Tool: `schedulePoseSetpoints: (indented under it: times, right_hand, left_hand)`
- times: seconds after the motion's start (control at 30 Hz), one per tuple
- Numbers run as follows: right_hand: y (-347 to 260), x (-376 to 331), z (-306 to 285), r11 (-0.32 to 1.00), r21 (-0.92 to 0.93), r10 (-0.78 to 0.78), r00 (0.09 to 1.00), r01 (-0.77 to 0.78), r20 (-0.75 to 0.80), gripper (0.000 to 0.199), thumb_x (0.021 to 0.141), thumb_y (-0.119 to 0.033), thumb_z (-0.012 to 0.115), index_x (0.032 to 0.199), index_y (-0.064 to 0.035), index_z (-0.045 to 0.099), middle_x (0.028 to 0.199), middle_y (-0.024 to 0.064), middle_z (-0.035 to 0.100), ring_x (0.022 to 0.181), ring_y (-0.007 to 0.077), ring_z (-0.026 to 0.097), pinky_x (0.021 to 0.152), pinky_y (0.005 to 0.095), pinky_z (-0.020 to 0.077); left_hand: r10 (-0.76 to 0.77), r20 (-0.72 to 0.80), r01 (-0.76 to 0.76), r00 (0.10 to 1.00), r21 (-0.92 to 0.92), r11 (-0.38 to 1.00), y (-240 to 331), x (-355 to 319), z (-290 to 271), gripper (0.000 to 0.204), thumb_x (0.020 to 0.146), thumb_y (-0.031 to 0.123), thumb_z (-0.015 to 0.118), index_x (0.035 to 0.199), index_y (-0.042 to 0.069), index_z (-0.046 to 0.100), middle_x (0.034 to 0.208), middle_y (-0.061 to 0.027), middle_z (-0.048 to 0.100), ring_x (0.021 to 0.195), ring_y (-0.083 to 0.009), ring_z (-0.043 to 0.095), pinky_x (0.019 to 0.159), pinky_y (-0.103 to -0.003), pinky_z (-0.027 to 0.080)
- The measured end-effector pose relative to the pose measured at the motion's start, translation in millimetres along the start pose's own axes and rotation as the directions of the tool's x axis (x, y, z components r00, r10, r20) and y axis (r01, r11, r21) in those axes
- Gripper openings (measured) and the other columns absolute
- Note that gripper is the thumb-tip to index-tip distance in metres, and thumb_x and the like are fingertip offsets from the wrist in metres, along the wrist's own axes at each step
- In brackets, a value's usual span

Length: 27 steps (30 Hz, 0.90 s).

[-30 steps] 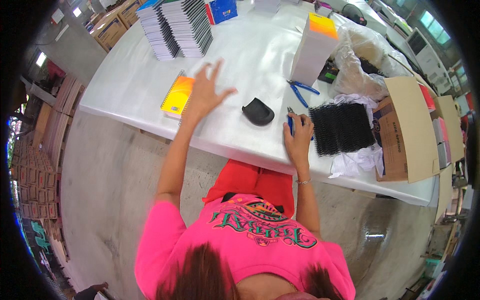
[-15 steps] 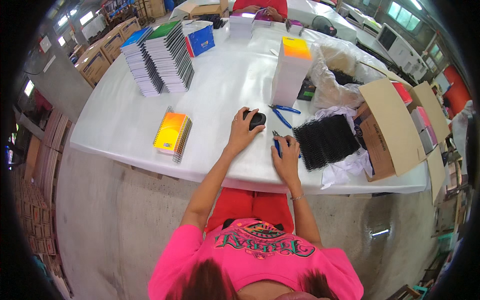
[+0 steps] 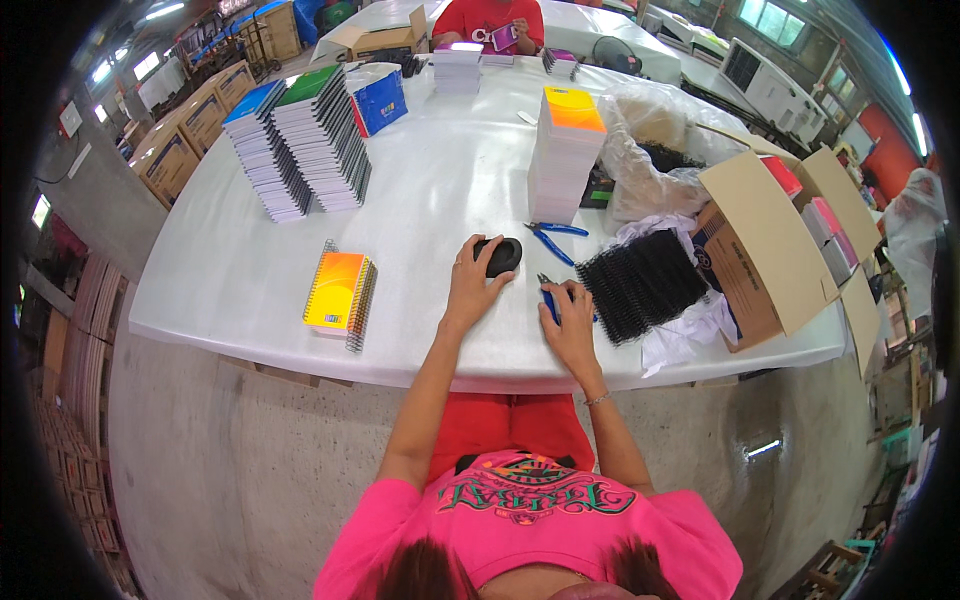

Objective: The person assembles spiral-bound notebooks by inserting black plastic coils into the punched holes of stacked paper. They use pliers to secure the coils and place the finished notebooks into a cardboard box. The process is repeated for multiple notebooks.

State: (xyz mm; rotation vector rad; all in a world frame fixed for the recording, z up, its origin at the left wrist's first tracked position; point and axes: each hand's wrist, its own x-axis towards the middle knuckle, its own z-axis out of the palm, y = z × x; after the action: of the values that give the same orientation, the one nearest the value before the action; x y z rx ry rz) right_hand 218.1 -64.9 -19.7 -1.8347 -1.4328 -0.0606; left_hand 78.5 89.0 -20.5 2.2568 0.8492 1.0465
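Note:
My left hand (image 3: 470, 284) is curled round the side of a small black rounded object (image 3: 505, 258) on the table; its exact kind I cannot make out. Beside it, my right hand (image 3: 568, 325) rests on the tabletop, closed on blue-handled cutting pliers (image 3: 547, 297) with their jaws pointing away from me. A second pair of blue-handled pliers (image 3: 552, 240) lies spread just beyond. Right of my right hand is a bundle of black binding coils (image 3: 642, 284) on white wrapping. Several yellow-orange spiral notebooks (image 3: 338, 290) lie in a small pile to the left.
A tall stack of yellow-covered pages (image 3: 565, 155) stands beyond the pliers. At right are a plastic bag (image 3: 650, 180) and an open carton (image 3: 765, 255). Stacks of blue notebooks (image 3: 268, 150) and green notebooks (image 3: 322, 140) stand far left. Across the table, a person (image 3: 487, 25) holds a purple item.
The view has shifted slightly. Both my hands keep their places, the left at the black object and the right on the pliers. The person opposite now has the purple item raised.

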Motion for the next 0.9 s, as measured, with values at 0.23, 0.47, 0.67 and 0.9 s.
schedulePoseSetpoints:
  times: [0.23,0.47,0.67,0.9]
  right_hand:
    - [-0.2,0.3,0.4,1.000,0.002,0.013,1.000,-0.013,-0.012,0.034,0.085,-0.014,0.065,0.118,-0.0090,0.061,0.119,0.0191,0.051,0.115,0.0371,0.047,0.101,0.0463,0.0356]
    - [0.6,0.2,1.0,1.000,0.006,0.012,0.999,-0.012,-0.036,0.032,0.084,-0.015,0.066,0.116,-0.0093,0.062,0.117,0.0183,0.051,0.113,0.0362,0.047,0.100,0.0463,0.0363]
    - [2.0,0.1,3.2,1.000,-0.006,-0.005,0.999,0.005,-0.046,0.032,0.084,-0.015,0.066,0.116,-0.0095,0.063,0.116,0.0170,0.050,0.111,0.0350,0.047,0.098,0.0464,0.0370]
    - [6.0,0.1,6.2,0.999,-0.025,-0.031,0.998,0.029,-0.059,0.032,0.085,-0.015,0.066,0.116,-0.0108,0.063,0.116,0.0168,0.051,0.111,0.0357,0.047,0.097,0.0463,0.0370]
  left_hand:
    - [-0.013,-0.020,0.013,1.000,-0.005,1.000,-2.7,-3.8,-1.0,0.064,0.081,0.023,0.077,0.139,0.016,0.053,0.138,-0.0156,0.044,0.125,-0.0377,0.045,0.106,-0.046,0.038]
    - [-0.015,0.002,0.015,1.000,0.026,1.000,-2.7,-1.1,-1.3,0.063,0.081,0.022,0.076,0.139,0.015,0.053,0.138,-0.0161,0.044,0.125,-0.0376,0.046,0.106,-0.046,0.038]
    - [-0.043,0.013,0.043,0.999,-0.002,0.999,-1.2,0.1,-2.7,0.061,0.080,0.022,0.077,0.137,0.013,0.055,0.138,-0.0161,0.045,0.125,-0.0367,0.046,0.105,-0.045,0.039]
    - [-0.014,-0.031,0.014,0.999,0.008,1.000,-4.5,-0.3,0.7,0.060,0.080,0.024,0.078,0.135,0.013,0.057,0.136,-0.0147,0.046,0.123,-0.0363,0.047,0.103,-0.046,0.040]
